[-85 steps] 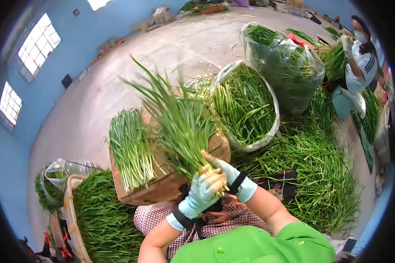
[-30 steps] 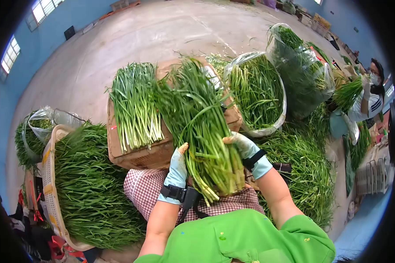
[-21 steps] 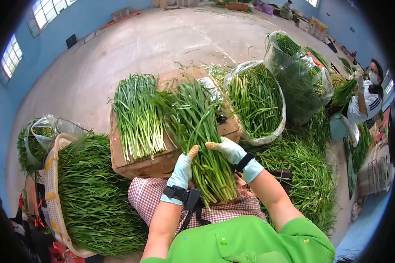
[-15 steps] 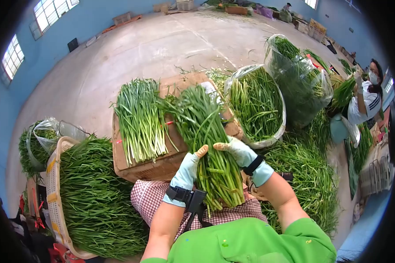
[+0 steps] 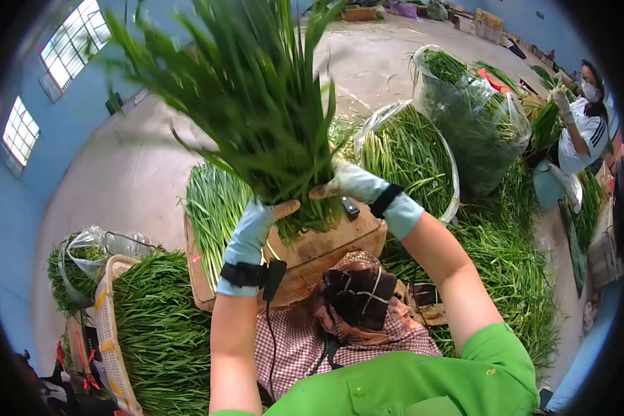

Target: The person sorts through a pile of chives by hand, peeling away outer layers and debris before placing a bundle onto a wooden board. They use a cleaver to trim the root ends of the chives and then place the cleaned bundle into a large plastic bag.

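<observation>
A large bunch of garlic chives [image 5: 256, 118] stands upright in my hands, its leaves fanning out blurred at the top. My left hand [image 5: 253, 225], in a pale blue glove, grips the bunch low on its left side. On the opposite side my right hand [image 5: 357, 182], gloved too, presses round the stems with its thumb in front. Both hands are over a brown cardboard box [image 5: 319, 267]. Other chives [image 5: 215, 208] lie on the box's left part, partly behind my left hand. A small black object [image 5: 350, 207] rests on the box near my right wrist.
At left stands a cream plastic basket [image 5: 109, 340] full of chives. To the right are a plastic-lined container [image 5: 412, 159], a tall clear bag [image 5: 475, 145] and a loose heap of chives [image 5: 485, 277]. A masked person [image 5: 584, 142] handles greens at far right. Checked cloth [image 5: 291, 340] covers my lap.
Both hands have raised the bunch from my lap, up and away over the box, turning it more upright. My view has shifted slightly.
</observation>
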`<state>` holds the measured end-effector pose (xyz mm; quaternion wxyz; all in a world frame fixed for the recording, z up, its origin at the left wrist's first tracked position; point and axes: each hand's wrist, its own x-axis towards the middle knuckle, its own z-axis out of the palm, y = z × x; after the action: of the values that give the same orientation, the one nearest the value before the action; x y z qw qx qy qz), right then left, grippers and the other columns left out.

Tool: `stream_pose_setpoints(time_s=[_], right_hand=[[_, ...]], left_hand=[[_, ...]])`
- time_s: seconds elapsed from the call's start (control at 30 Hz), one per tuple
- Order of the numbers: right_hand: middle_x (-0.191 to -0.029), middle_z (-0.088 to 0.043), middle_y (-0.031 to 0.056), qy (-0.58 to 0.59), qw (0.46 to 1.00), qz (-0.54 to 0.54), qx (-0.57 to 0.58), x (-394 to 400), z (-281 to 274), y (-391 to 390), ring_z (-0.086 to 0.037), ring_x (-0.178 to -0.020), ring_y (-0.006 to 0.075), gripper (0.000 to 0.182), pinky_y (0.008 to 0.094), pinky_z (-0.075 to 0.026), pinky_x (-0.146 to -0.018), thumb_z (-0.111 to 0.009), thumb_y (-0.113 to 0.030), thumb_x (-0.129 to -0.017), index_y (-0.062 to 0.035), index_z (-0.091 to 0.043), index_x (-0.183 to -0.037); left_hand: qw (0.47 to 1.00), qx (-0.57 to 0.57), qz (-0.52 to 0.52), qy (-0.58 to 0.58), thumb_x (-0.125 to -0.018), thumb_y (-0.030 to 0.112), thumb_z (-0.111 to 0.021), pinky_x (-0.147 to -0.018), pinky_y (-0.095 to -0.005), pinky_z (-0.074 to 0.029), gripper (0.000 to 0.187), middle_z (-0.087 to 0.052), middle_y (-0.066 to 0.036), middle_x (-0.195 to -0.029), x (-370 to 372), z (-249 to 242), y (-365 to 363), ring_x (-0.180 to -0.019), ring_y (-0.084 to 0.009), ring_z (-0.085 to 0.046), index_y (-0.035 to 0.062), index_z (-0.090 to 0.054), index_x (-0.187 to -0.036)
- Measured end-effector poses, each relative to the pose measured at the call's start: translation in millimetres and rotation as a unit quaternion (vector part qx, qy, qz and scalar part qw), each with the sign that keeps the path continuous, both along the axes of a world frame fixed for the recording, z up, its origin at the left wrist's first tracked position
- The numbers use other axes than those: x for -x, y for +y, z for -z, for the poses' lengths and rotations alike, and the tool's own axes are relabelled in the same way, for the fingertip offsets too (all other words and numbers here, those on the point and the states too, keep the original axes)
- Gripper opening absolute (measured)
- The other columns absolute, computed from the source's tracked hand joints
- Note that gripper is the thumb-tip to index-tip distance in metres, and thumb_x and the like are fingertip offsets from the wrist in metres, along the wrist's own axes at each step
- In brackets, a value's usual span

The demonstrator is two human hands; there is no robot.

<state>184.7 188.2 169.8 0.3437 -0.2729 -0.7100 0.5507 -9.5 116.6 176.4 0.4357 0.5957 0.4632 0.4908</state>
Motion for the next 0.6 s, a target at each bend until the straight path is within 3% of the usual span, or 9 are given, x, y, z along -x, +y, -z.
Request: stream_pose_setpoints(time_s=[0.1, 0.13, 0.17, 0.23, 0.3, 0.37, 0.43, 0.5, 0.6], right_hand=[[-0.099, -0.06, 0.0088, -0.193, 0.944, 0.005, -0.267, 13.2, 43.2, 36.4, -0.054, -0.092, 0.0195, 0.039, 0.0301, -0.041, -0.082, -0.071, -0.026, -0.069, -0.0063, -0.06, -0.101], [-0.098, -0.061, 0.0094, -0.269, 0.887, -0.021, -0.374, 17.7, 53.8, 52.9, -0.054, -0.093, 0.0206, 0.038, 0.0303, -0.041, -0.081, -0.069, -0.029, -0.07, -0.007, -0.06, -0.101], [-0.097, -0.061, 0.0093, -0.202, 0.943, -0.014, -0.263, 21.1, 32.0, 47.7, -0.055, -0.089, 0.0201, 0.039, 0.0298, -0.042, -0.08, -0.069, -0.026, -0.07, -0.0066, -0.059, -0.102], [-0.095, -0.061, 0.009, -0.094, 0.985, -0.009, -0.144, 28.8, -1.5, 53.2, -0.056, -0.083, 0.0189, 0.04, 0.0293, -0.044, -0.076, -0.069, -0.021, -0.069, -0.0051, -0.057, -0.104], [-0.092, -0.063, 0.0092, 0.014, 0.996, -0.063, -0.067, 39.4, -19.8, 70.4, -0.057, -0.08, 0.0171, 0.042, 0.0288, -0.045, -0.073, -0.07, -0.018, -0.068, -0.0015, -0.057, -0.104], [-0.08, -0.064, 0.0097, -0.023, 0.993, -0.073, -0.087, 48.9, -42.5, 84.1, -0.058, -0.069, 0.0135, 0.037, 0.0277, -0.047, -0.063, -0.069, -0.016, -0.067, 0.0027, -0.06, -0.097], [-0.097, -0.062, 0.0095, -0.074, 0.984, -0.162, -0.001, 68.2, -46.5, 111.7, -0.056, -0.083, 0.0151, 0.047, 0.029, -0.045, -0.077, -0.069, -0.013, -0.067, 0.0023, -0.053, -0.109], [-0.092, -0.063, 0.0084, -0.13, 0.97, -0.195, 0.065, 84.0, -44.3, 126.2, -0.057, -0.072, 0.0144, 0.046, 0.0287, -0.047, -0.069, -0.068, -0.012, -0.065, 0.0043, -0.054, -0.106], [-0.096, -0.062, 0.0087, -0.238, 0.944, -0.229, -0.001, 118.6, -27.7, 140.8, -0.056, -0.081, 0.0158, 0.048, 0.0295, -0.046, -0.072, -0.068, -0.009, -0.065, 0.0016, -0.052, -0.109]], left_hand=[[0.998, 0.003, 0.025, -0.056, -0.072, 0.012, -0.07, -0.082, -0.0313, -0.042, 0.039, -0.059, -0.002, -0.098, 12.8, 35.5, 29.7, -0.088, -0.0156, -0.054, 0.0023, -0.055, -0.106], [0.993, -0.1, 0.017, 0.063, -0.073, 0.012, -0.07, -0.081, -0.0307, -0.042, 0.038, -0.059, -0.002, -0.097, 23.4, 50.8, 45.1, -0.087, -0.0146, -0.053, 0.0029, -0.055, -0.107], [0.963, -0.204, -0.015, 0.175, -0.074, 0.013, -0.069, -0.081, -0.03, -0.042, 0.037, -0.058, -0.002, -0.096, 34.7, 67.7, 60.8, -0.086, -0.0137, -0.053, 0.0035, -0.055, -0.107], [0.987, 0.041, 0.006, -0.156, -0.076, 0.014, -0.067, -0.078, -0.0307, -0.044, 0.037, -0.058, -0.002, -0.095, 26.4, 19.7, 59.3, -0.085, -0.0144, -0.054, 0.0048, -0.054, -0.11], [0.982, -0.005, -0.011, -0.19, -0.079, 0.014, -0.064, -0.079, -0.0314, -0.046, 0.034, -0.058, -0.003, -0.099, 18.9, 2.4, 61.5, -0.087, -0.0159, -0.056, 0.0061, -0.053, -0.11], [0.948, 0.011, -0.041, -0.314, -0.081, 0.016, -0.061, -0.08, -0.0334, -0.048, 0.034, -0.057, -0.005, -0.104, 14.8, -13.0, 60.1, -0.091, -0.018, -0.057, 0.005, -0.052, -0.112], [0.931, 0.013, -0.025, -0.365, -0.082, 0.019, -0.06, -0.08, -0.0341, -0.05, 0.037, -0.056, -0.008, -0.106, 16.9, -3.5, 67.3, -0.092, -0.019, -0.057, 0.0027, -0.049, -0.113], [0.9, 0.022, -0.035, -0.433, -0.085, 0.031, -0.056, -0.086, -0.0373, -0.047, 0.041, -0.056, -0.01, -0.11, 25.3, 27.4, 77.8, -0.095, -0.0237, -0.057, 0.0026, -0.05, -0.113], [0.851, 0.059, -0.035, -0.52, -0.086, 0.041, -0.05, -0.092, -0.0382, -0.041, 0.052, -0.051, -0.011, -0.119, 14.7, 55.1, 67.2, -0.104, -0.0249, -0.051, 0.0018, -0.045, -0.12]])
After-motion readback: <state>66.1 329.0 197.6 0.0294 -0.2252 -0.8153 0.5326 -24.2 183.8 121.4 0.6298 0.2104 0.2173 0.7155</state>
